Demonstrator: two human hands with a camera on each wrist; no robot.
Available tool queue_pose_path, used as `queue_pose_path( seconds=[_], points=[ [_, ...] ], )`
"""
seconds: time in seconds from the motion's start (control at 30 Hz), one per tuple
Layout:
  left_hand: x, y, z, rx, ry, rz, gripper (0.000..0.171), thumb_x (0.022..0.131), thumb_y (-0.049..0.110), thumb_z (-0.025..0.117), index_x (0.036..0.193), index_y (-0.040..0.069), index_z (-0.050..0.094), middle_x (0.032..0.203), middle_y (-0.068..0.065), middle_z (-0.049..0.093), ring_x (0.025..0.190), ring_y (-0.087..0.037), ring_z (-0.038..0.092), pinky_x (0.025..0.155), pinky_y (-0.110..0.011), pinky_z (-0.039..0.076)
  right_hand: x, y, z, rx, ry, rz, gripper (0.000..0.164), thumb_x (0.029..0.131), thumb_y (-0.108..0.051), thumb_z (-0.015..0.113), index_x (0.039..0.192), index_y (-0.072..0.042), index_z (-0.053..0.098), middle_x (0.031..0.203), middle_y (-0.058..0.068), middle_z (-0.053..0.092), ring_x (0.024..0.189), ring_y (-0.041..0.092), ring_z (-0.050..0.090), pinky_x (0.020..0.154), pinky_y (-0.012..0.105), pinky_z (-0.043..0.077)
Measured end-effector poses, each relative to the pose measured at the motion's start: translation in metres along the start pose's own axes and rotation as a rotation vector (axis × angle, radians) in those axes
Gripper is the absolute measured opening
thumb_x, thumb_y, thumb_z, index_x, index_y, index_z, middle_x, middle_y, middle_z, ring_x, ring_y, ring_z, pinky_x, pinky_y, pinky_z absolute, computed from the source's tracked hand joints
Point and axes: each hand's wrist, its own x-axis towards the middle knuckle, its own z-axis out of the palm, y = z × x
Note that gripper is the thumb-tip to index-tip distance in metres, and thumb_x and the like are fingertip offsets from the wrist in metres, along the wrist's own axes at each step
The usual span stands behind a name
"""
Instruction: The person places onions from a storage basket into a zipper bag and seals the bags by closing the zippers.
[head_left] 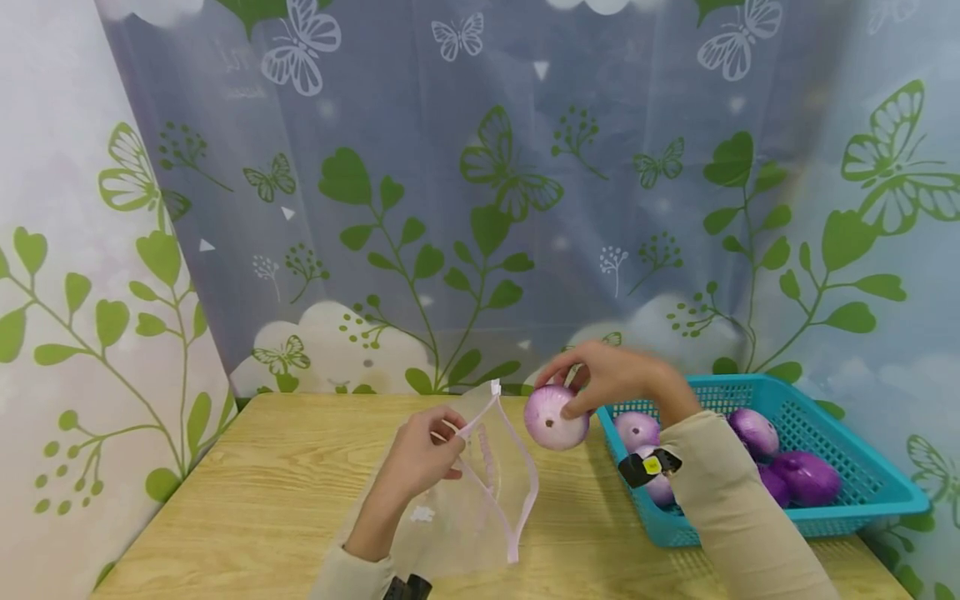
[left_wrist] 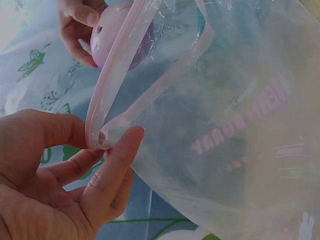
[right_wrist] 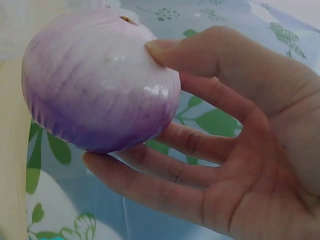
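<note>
My left hand [head_left: 427, 450] pinches the pink zip edge of a clear plastic zip bag [head_left: 450, 533] between thumb and fingers. The bag's mouth gapes toward the right, and pink lettering shows on its side in the left wrist view. In my right hand [head_left: 611, 379] is a purple-and-white onion [head_left: 557, 418], gripped by thumb and fingertips. It hangs above the table just right of the bag's mouth, apart from it. The right wrist view shows the onion [right_wrist: 100, 85] close up, with its brown root spot on top.
A teal plastic basket [head_left: 885, 504] stands on the right of the wooden table [head_left: 247, 483]. Several onions [head_left: 806, 477] lie in it, partly hidden by my right forearm. A printed curtain [head_left: 450, 275] hangs behind the table.
</note>
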Motion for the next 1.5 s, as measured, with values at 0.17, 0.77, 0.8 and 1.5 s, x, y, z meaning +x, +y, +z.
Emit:
queue_pose_path(
  seconds=[0.17,0.77,0.8,1.5],
  points=[
    [0.0,0.0,0.0,-0.005,0.015,0.005,0.014,0.095,0.001,0.061,0.108,-0.001,0.068,0.09,-0.015,0.064,0.073,-0.021,0.065,0.06,-0.033,0.067,0.01,-0.008,0.011,0.028,-0.025,0.009,0.042,0.086,-0.012,0.079,0.127,-0.01,0.07,0.123,0.015,0.066,0.103,0.026,0.071,0.076,0.03,0.065],
    [0.001,0.002,0.001,-0.038,0.097,0.01,0.011,0.093,-0.001,0.062,0.102,0.001,0.068,0.086,-0.012,0.061,0.069,-0.018,0.062,0.058,-0.037,0.067,0.033,-0.026,0.037,0.057,-0.085,0.024,0.039,0.085,-0.01,0.08,0.122,-0.015,0.073,0.115,0.011,0.067,0.098,0.022,0.074,0.07,0.029,0.066],
    [0.001,0.003,0.001,-0.04,0.106,0.009,0.011,0.093,0.0,0.062,0.102,0.001,0.068,0.086,-0.012,0.061,0.068,-0.018,0.062,0.058,-0.038,0.067,0.034,-0.027,0.037,0.059,-0.086,0.024,0.038,0.085,-0.01,0.08,0.122,-0.015,0.073,0.115,0.011,0.067,0.098,0.022,0.073,0.07,0.029,0.066],
    [0.002,0.007,-0.005,-0.072,0.161,-0.014,0.015,0.093,-0.001,0.059,0.105,0.001,0.067,0.088,-0.013,0.061,0.069,-0.018,0.062,0.06,-0.034,0.067,0.027,-0.024,0.03,0.066,-0.08,0.076,0.033,0.094,-0.007,0.072,0.127,-0.005,0.069,0.109,0.014,0.062,0.104,0.023,0.074,0.071,0.035,0.068]
  ],
)
